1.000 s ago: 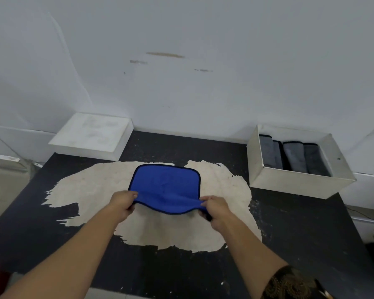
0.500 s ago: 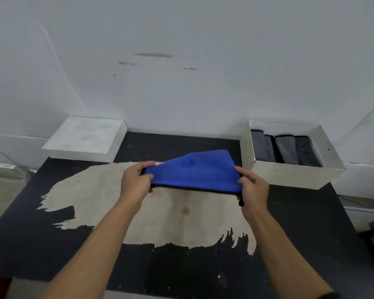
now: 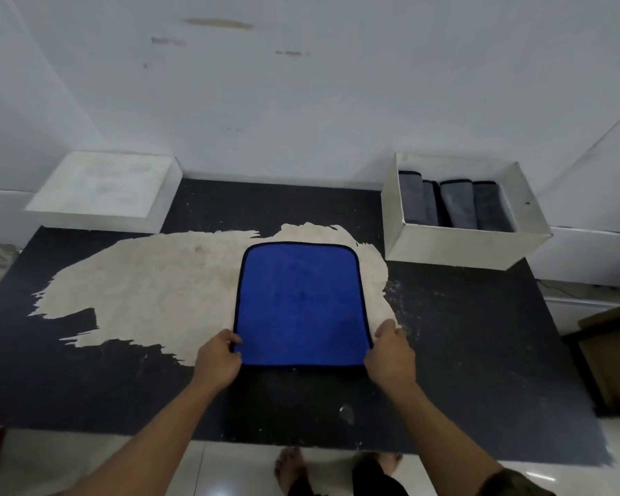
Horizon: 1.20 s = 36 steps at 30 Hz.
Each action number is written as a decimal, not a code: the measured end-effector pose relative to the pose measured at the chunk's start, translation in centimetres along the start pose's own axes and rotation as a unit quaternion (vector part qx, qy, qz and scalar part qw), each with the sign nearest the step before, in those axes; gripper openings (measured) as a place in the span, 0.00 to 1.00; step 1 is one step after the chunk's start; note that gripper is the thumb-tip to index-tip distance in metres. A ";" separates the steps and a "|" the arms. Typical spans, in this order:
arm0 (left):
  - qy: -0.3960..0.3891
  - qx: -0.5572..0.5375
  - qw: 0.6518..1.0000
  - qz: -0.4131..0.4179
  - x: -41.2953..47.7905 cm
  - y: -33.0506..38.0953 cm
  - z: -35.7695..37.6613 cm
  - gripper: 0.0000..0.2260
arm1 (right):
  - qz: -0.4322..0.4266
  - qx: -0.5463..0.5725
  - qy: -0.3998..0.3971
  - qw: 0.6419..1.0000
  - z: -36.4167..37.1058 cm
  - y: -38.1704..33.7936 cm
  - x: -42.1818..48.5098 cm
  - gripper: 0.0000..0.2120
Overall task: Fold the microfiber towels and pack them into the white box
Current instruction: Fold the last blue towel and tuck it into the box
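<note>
On the bench [image 3: 480, 352], a dark top with a large pale worn patch [image 3: 151, 281] across its middle, one blue towel [image 3: 299, 306] lies spread flat. It has a black bound edge and rounded far corners. Its far part rests on the pale patch and its near edge on the dark surface. It lies just short of the white box [image 3: 459, 245] and does not touch it.

Left hand [image 3: 217, 358]: at the near left corner of the blue towel, thumb on top of the cloth, fingers curled at the edge, pinching the corner.

Right hand [image 3: 391, 356]: at the near right corner, covering it, fingers curled round the edge and holding it. The two hands are apart, a towel's width between them, both low at the bench surface.

The white box stands open at the far right corner of the bench, against the wall [image 3: 301, 102]. Inside it, grey towels [image 3: 455, 205] are packed on edge, side by side, from the left wall towards the right. A strip along the box's right wall shows no towel.

A flat white lid [image 3: 104, 189] sits at the far left corner, well apart from the towel.

Below the near bench edge, the tiled floor [image 3: 230, 467] and the person's bare feet [image 3: 290, 467] are visible. A brown cardboard box [image 3: 616, 352] stands off the bench at the right.
</note>
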<state>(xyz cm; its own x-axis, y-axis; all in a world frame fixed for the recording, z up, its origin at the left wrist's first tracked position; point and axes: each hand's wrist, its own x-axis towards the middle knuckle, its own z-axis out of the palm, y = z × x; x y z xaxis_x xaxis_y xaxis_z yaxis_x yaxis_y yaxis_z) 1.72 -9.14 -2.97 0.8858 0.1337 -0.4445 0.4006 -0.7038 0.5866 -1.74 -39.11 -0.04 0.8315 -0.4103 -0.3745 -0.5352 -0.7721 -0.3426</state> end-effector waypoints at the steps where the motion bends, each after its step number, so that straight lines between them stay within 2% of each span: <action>1: 0.020 0.044 0.998 0.030 -0.5 -0.1 0.0 0.10 | -0.043 -0.085 0.024 0.995 0.1 0.0 -0.4 0.19; 3: 0.081 0.140 0.979 0.127 -1.4 -0.6 0.3 0.14 | -0.162 -0.171 0.059 0.970 0.7 -0.2 -1.1 0.22; 5: 0.109 0.213 0.939 0.248 -2.0 -1.2 0.6 0.17 | -0.275 -0.186 0.025 0.943 1.5 -0.2 -1.4 0.23; 8: 0.061 0.292 0.884 0.359 -2.3 -1.6 0.8 0.18 | -0.320 -0.223 -0.049 0.919 2.4 0.5 -1.4 0.22; 11: 0.038 0.348 0.861 0.369 -2.5 -1.5 0.8 0.21 | -0.314 -0.251 -0.036 0.915 2.8 0.9 -1.6 0.20; 16: 0.009 0.437 0.840 0.321 -2.8 -0.6 1.1 0.33 | -0.290 -0.268 -0.017 0.918 3.1 0.4 -2.0 0.19; 18: 0.005 0.437 0.845 0.307 -2.7 -0.4 1.4 0.31 | -0.274 -0.257 -0.007 0.927 3.0 0.3 -1.8 0.18; 23: 0.033 0.405 0.854 0.324 -2.4 -0.7 1.1 0.15 | -0.269 -0.231 0.012 0.935 2.6 0.5 -1.5 0.15; 25: 0.040 0.397 0.859 0.321 -2.6 -1.0 1.1 0.13 | -0.277 -0.219 0.016 0.935 2.6 1.2 -1.5 0.13; 31: 0.046 0.273 0.914 0.297 -3.7 -2.4 1.4 0.12 | -0.281 -0.168 0.021 0.945 2.7 2.6 -2.7 0.11; 36: 0.003 0.235 0.931 0.279 -4.0 -3.0 0.3 0.13 | -0.245 -0.123 0.008 0.962 2.3 3.2 -3.9 0.09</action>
<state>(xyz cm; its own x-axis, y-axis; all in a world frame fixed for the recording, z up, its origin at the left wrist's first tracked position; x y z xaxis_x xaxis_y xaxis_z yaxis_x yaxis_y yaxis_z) -3.10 -7.80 -3.14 0.9271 -0.3417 -0.1543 -0.2686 -0.8924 0.3626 -7.02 -38.83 -1.70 0.9782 0.0263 -0.2060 -0.0288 -0.9652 -0.2599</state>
